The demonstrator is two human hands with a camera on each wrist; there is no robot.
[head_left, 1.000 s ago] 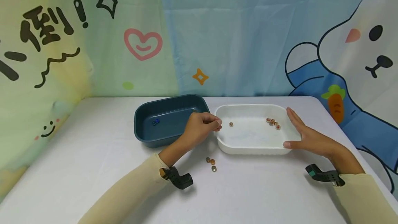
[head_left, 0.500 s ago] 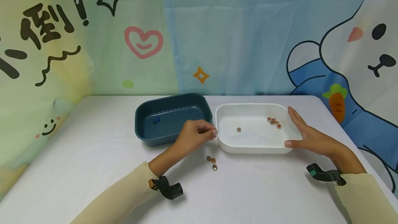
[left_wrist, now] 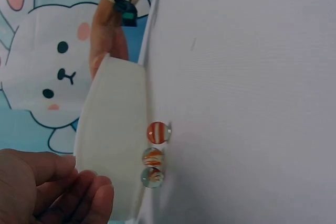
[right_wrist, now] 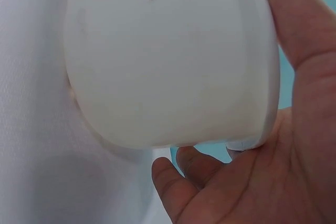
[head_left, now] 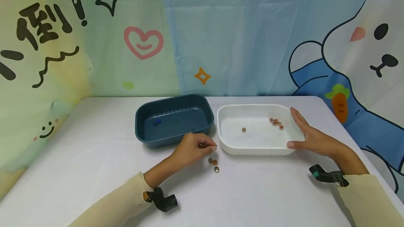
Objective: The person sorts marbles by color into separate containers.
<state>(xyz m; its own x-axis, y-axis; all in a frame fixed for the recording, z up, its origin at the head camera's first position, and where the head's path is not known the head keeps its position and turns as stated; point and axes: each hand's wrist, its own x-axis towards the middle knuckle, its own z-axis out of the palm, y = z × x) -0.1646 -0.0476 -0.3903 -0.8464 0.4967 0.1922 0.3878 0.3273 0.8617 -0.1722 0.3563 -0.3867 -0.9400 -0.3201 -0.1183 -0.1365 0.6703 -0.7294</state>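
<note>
Three glass marbles with orange and red swirls point(left_wrist: 158, 132) lie on the white table in front of the gap between two trays. My left hand point(head_left: 195, 149) is just behind and left of them, its fingers loosely curled with nothing between them in the left wrist view. My right hand point(head_left: 315, 141) grips the right end of the white tray point(head_left: 252, 152), thumb at the near rim and fingers along the end wall. Inside that tray, several reddish marbles point(head_left: 275, 122) cluster at the right, and a single marble point(head_left: 244, 130) sits left of the middle.
A dark teal tray point(head_left: 170, 139) stands left of the white one, with two blue marbles point(head_left: 157, 122) at its left side. Behind the table point(head_left: 252, 192) hangs a printed cloth point(head_left: 236, 45). Both wrists wear black camera mounts point(head_left: 164, 200).
My left hand has drawn back from the white tray's left rim toward the loose marbles. The single marble in the tray has shifted right. My right hand has stayed in place.
</note>
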